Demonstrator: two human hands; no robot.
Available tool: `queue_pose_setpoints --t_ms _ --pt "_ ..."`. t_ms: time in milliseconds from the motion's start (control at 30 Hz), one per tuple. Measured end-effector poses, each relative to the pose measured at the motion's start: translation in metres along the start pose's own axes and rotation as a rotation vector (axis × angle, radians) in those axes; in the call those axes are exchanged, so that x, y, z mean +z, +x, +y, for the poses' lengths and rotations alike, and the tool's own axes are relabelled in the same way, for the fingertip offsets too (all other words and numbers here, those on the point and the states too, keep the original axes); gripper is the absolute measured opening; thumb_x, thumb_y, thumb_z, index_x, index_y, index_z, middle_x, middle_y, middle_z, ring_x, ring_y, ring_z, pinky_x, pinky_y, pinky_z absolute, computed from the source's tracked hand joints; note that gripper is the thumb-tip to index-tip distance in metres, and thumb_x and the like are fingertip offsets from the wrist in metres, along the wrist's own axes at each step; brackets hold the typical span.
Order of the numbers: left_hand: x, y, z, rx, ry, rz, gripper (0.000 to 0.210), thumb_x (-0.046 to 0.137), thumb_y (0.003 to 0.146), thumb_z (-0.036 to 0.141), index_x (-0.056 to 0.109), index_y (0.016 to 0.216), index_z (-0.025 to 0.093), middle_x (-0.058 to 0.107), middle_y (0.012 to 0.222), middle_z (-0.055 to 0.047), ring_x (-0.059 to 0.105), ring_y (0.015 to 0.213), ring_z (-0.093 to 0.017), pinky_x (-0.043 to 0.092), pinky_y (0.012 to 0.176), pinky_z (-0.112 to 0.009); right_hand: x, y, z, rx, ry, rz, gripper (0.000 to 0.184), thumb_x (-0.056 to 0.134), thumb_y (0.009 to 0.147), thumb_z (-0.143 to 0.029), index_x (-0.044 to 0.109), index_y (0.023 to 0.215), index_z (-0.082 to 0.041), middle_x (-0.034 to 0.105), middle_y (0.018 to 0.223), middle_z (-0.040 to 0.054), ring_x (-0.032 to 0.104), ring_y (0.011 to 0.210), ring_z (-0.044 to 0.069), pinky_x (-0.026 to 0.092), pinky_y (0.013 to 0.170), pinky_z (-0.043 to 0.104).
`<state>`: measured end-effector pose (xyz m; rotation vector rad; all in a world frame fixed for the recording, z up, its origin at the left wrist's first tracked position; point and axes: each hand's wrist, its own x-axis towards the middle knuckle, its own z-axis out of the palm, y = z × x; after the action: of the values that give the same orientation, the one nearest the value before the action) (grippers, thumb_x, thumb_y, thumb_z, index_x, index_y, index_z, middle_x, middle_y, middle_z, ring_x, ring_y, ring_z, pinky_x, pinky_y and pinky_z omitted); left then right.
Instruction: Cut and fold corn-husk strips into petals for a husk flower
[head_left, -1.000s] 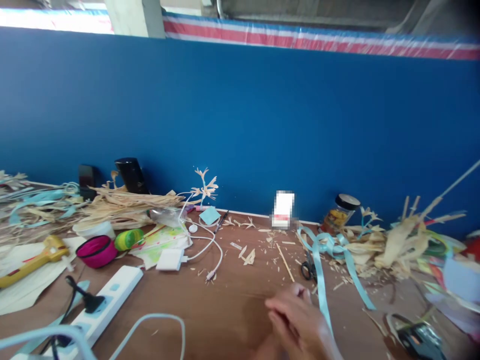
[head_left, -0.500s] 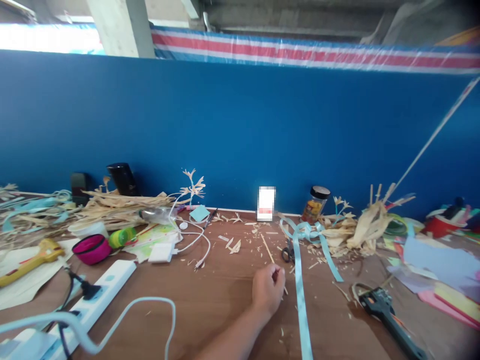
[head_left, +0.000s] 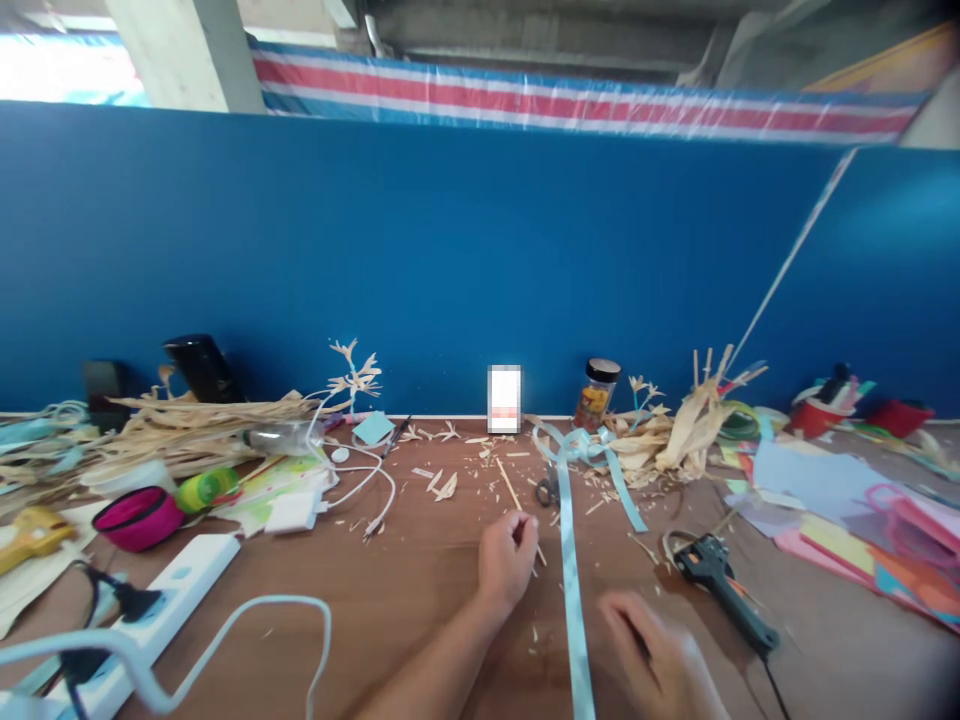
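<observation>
My left hand [head_left: 508,562] is closed, resting low over the brown table, with fingertips curled together; whatever they hold is hidden. A thin pale stick [head_left: 508,483] runs from beyond that hand to its right side, partly covered by it. To the right hangs a long light-blue ribbon [head_left: 568,570] tied in a bow, its tail stretching toward me between both hands. My right hand [head_left: 660,650] is low on the right, smeared by motion, so its fingers do not show clearly. Small scissors [head_left: 547,490] lie beside the ribbon.
A black glue gun [head_left: 724,590] lies right of my right hand, near coloured paper sheets [head_left: 802,475]. At left are a white power strip [head_left: 161,620] with cables and a pink band [head_left: 139,518]. Dried husks [head_left: 694,430] and a lidded jar [head_left: 598,393] stand along the blue partition.
My right hand has come into view at the lower right. The view has turned to the right, so everything sits further left. My left hand stays closed beside the stick.
</observation>
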<state>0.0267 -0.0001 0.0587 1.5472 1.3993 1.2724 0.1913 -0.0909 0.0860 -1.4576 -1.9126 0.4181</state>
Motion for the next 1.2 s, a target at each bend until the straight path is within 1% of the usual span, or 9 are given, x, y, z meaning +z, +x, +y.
queue_pose_setpoints --t_ms 133,233,300,467,600,733,900,1067,1200 --pt "-0.002 -0.001 0.001 0.007 -0.085 -0.003 0.030 0.041 0.078 0.038 0.055 0.065 0.016 0.053 0.050 0.002 0.049 0.048 -0.011 0.035 0.048 -0.019 0.013 0.089 -0.026 0.030 0.224 0.048 0.023 0.036 0.084 -0.033 0.055 0.085 -0.020 0.061 0.076 0.0031 0.057 0.069 0.015 0.044 0.067 0.023" --pt "-0.005 -0.001 0.000 0.011 -0.130 0.008 0.029 0.041 0.077 0.038 0.054 0.064 0.016 0.051 0.050 0.002 0.048 0.048 -0.011 0.036 0.049 -0.020 0.045 0.135 -0.022 0.117 0.364 0.040 0.029 0.031 0.084 -0.034 0.053 0.090 -0.017 0.058 0.068 0.0023 0.054 0.058 0.013 0.044 0.054 0.022" --pt "-0.007 -0.001 -0.001 0.013 -0.145 0.013 0.028 0.042 0.077 0.037 0.055 0.065 0.016 0.050 0.050 0.003 0.047 0.049 -0.011 0.036 0.049 -0.020 0.067 0.146 -0.014 0.143 0.394 0.032 0.033 0.025 0.085 -0.035 0.051 0.092 -0.016 0.057 0.067 0.0023 0.053 0.054 0.012 0.043 0.049 0.021" --pt "-0.009 -0.001 0.000 0.005 -0.152 0.019 0.028 0.043 0.076 0.037 0.057 0.068 0.015 0.052 0.051 0.002 0.047 0.048 -0.012 0.036 0.048 -0.020 0.090 0.137 -0.001 0.143 0.409 0.003 0.035 0.021 0.086 -0.035 0.050 0.091 -0.015 0.056 0.066 0.0014 0.052 0.052 0.011 0.042 0.046 0.020" --pt "-0.009 -0.001 0.003 -0.002 -0.155 0.030 0.028 0.043 0.077 0.038 0.057 0.069 0.015 0.052 0.052 0.001 0.047 0.049 -0.012 0.037 0.049 -0.021 0.085 0.135 -0.004 0.116 0.315 -0.012 0.032 0.023 0.086 -0.030 0.051 0.092 -0.016 0.058 0.069 0.0019 0.054 0.056 0.012 0.044 0.051 0.021" --pt "-0.007 0.001 -0.001 -0.001 -0.156 0.051 0.028 0.043 0.077 0.038 0.056 0.066 0.016 0.052 0.053 0.001 0.047 0.051 -0.013 0.037 0.050 -0.021 0.076 0.132 -0.007 0.089 0.120 0.001 0.021 0.036 0.083 -0.024 0.054 0.091 -0.019 0.060 0.086 0.0031 0.055 0.076 0.014 0.041 0.068 0.023" --pt "-0.006 0.003 -0.009 -0.115 -0.220 0.202 0.031 0.044 0.077 0.040 0.057 0.087 0.014 0.057 0.060 -0.001 0.052 0.055 -0.015 0.041 0.052 -0.024 0.074 0.123 -0.003 0.087 -0.124 -0.049 0.013 0.045 0.079 -0.025 0.055 0.087 -0.020 0.057 0.088 0.0040 0.052 0.082 0.017 0.036 0.071 0.024" --pt "-0.005 0.001 -0.003 -0.087 -0.194 0.138 0.028 0.044 0.078 0.037 0.059 0.085 0.015 0.061 0.065 -0.004 0.056 0.060 -0.016 0.044 0.058 -0.025 0.078 0.123 0.002 0.090 -0.273 -0.123 0.015 0.042 0.082 -0.021 0.056 0.081 -0.020 0.056 0.080 0.0040 0.053 0.073 0.016 0.034 0.062 0.022" --pt "-0.005 0.001 0.000 -0.102 -0.158 0.106 0.026 0.043 0.079 0.035 0.058 0.087 0.015 0.061 0.067 -0.004 0.056 0.060 -0.015 0.045 0.060 -0.026 0.080 0.125 0.009 0.085 -0.348 -0.102 0.019 0.037 0.085 -0.020 0.056 0.085 -0.021 0.056 0.081 0.0041 0.053 0.074 0.015 0.034 0.062 0.021"
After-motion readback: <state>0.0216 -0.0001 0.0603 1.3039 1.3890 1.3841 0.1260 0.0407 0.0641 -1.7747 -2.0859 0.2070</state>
